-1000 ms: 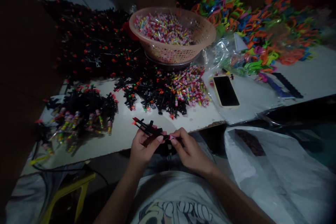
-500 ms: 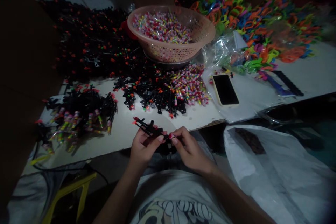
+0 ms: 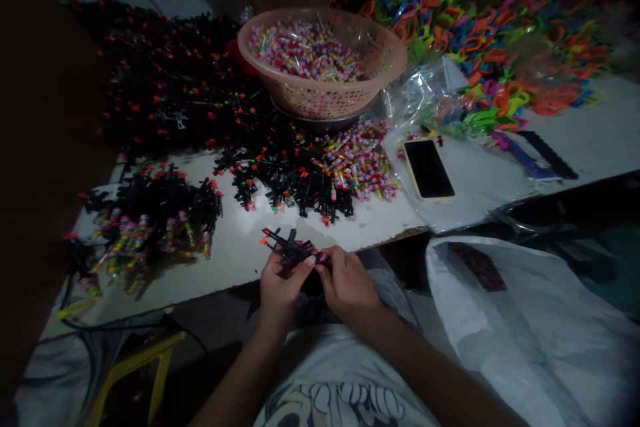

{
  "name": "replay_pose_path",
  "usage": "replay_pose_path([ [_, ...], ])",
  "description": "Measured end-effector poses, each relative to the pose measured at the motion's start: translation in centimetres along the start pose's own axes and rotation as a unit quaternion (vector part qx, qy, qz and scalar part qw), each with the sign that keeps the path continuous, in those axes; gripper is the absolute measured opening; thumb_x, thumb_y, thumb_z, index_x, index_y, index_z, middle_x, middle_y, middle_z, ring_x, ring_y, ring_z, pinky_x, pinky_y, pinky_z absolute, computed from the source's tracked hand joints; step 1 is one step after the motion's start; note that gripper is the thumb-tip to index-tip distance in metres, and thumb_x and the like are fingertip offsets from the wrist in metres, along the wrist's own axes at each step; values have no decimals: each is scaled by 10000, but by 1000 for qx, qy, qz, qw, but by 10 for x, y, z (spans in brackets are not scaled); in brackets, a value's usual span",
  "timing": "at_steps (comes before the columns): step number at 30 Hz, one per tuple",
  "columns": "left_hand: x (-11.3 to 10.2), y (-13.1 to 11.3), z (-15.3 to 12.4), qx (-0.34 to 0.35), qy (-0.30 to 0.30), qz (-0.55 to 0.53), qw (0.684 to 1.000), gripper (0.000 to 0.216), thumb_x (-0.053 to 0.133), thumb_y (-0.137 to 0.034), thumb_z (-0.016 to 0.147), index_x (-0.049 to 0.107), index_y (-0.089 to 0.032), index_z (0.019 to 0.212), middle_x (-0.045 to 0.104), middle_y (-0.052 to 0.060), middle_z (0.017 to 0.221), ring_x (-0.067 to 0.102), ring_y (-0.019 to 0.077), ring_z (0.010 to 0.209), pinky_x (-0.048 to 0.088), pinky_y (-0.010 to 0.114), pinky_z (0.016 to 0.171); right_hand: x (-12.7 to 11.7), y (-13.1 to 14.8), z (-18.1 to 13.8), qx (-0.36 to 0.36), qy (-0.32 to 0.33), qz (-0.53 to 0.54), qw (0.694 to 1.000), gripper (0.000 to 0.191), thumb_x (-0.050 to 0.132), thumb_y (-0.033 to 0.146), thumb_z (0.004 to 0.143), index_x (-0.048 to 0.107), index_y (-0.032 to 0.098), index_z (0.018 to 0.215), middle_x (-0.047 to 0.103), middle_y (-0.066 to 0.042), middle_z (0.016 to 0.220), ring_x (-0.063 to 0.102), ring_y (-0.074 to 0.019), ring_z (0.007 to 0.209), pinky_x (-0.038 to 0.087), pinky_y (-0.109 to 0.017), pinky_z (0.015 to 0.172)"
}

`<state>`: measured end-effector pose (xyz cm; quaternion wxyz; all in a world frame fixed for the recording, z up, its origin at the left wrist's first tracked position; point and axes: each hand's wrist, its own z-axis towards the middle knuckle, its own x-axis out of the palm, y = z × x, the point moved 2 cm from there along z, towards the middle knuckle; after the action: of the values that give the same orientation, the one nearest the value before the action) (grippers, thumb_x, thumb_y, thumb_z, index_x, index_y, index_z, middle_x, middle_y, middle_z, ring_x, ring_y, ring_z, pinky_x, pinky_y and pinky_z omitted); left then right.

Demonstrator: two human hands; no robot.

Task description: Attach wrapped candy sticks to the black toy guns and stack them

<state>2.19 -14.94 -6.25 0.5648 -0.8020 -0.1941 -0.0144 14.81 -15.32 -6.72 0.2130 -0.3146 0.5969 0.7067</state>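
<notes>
Over the table's front edge, my left hand [image 3: 281, 283] is closed around black toy guns [image 3: 289, 245] with orange-red tips pointing up and left. My right hand [image 3: 347, 280] meets it from the right, fingers pinched on a small pink candy tube [image 3: 321, 258] at the rear end of a gun. Most of that tube is hidden by my fingers. Beyond my hands lie loose black toy guns [image 3: 285, 180] beside a heap of small candy tubes [image 3: 357, 163]. At the left sits a bunch of toy guns with candy tubes [image 3: 150, 213] at their ends.
A pink perforated basket [image 3: 330, 90] of candy tubes stands at the back. A large dark pile of toy guns [image 3: 165, 80] covers the back left. A phone [image 3: 429, 170], clear plastic bags [image 3: 417, 97] and colourful plastic pieces [image 3: 480, 47] lie right. A white sack [image 3: 525, 333] hangs below the edge.
My right hand has turned over, its back now facing up, and its fingers cover more of the candy tube. Both hands have shifted slightly, and the guns have tilted a little.
</notes>
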Motion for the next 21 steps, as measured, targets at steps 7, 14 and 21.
replay_pose_path([
  [7, 2, 13, 5, -61, 8, -68, 996, 538, 788, -289, 638, 532, -158, 1094, 711, 106, 997, 658, 227, 981, 470, 379, 922, -4, -3, 11, 0, 46, -146, 988, 177, 457, 304, 918, 550, 155, 942, 662, -101, 852, 608, -233, 793, 407, -321, 715],
  [14, 3, 14, 9, -47, 26, -55, 997, 476, 776, -297, 660, 529, -182, 1051, 707, 78, 994, 648, 208, 998, 483, 351, 905, -5, -3, 15, 17, 66, -53, 996, 139, 451, 275, 916, 554, 182, 907, 656, -36, 752, 606, -171, 683, 354, -252, 615],
  [21, -30, -38, 39, 92, -49, 111, 988, 448, 754, -406, 634, 581, -178, 978, 678, 21, 864, 644, 162, 782, 514, 298, 751, -30, -35, 43, -36, -59, 2, 998, 196, 482, 307, 903, 576, 167, 1001, 622, -84, 905, 569, -214, 856, 424, -320, 775],
])
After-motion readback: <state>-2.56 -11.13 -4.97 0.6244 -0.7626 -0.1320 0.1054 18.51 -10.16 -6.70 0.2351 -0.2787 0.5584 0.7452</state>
